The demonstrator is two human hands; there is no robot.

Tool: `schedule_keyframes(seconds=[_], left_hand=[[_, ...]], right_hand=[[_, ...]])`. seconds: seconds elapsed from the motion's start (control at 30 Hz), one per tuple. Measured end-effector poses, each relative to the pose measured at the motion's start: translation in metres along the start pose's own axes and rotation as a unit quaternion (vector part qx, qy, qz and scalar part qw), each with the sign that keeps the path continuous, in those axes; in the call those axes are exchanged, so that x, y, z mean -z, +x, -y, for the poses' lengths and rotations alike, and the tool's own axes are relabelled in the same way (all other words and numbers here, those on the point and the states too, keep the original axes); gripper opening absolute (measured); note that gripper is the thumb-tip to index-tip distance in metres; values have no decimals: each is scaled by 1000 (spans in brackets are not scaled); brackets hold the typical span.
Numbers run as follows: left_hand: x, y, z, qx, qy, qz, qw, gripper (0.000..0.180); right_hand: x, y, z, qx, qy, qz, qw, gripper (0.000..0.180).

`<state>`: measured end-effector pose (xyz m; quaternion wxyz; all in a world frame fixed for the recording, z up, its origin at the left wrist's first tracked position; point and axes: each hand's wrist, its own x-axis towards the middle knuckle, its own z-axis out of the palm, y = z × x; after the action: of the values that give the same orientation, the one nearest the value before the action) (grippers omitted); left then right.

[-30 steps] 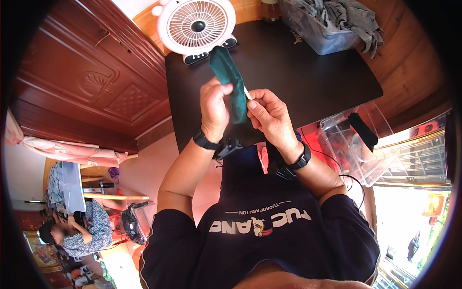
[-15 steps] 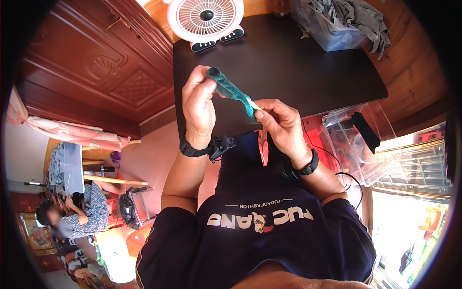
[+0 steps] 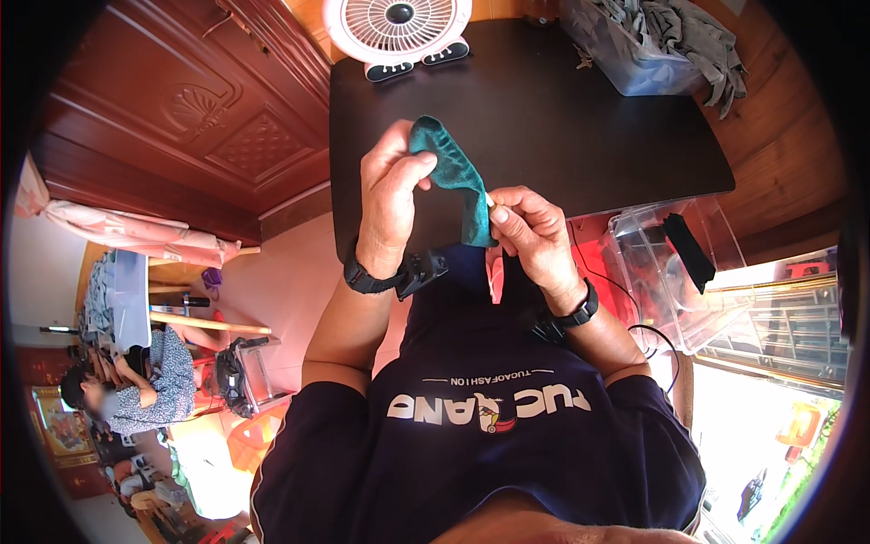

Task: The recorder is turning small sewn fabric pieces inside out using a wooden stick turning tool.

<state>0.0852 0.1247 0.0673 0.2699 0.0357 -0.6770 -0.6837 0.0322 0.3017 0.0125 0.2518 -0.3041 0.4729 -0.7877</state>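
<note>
The left hand (image 3: 388,198) pinches the green velvet strip (image 3: 453,170), spread wider than before; the right hand (image 3: 532,232) pinches a white stick (image 3: 490,199), now showing less.

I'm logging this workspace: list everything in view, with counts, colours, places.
Fabric piece: 1, dark green, centre
Stick: 1, white, fabric's edge
Table: 1, black, ahead
Fan: 1, pink, table's far left
Bin: 1, clear, table's far right
Cloths: uncounted, grey, in bin
Box: 1, clear, right
Strip: 1, black, on box
Door: 1, maroon, left
Co-worker: 1, blue top, lower left
Clutter: uncounted, mixed, lower left
Shirt: 1, navy, bottom
Wristbands: 2, black, wrists
Left hand: 1, bare, on fabric
Right hand: 1, bare, at stick
</note>
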Motion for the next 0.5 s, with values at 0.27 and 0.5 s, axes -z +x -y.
schedule_keyframes(seconds=[0.27,0.5], left_hand=[[10,5,-11,-51,-8,10,999,19],[7,-1,-7,-37,-35,-7,999,17]], right_hand=[[1,1,1,-34,-37,15,999,14],[-1,0,1,-12,-24,15,1000,14]])
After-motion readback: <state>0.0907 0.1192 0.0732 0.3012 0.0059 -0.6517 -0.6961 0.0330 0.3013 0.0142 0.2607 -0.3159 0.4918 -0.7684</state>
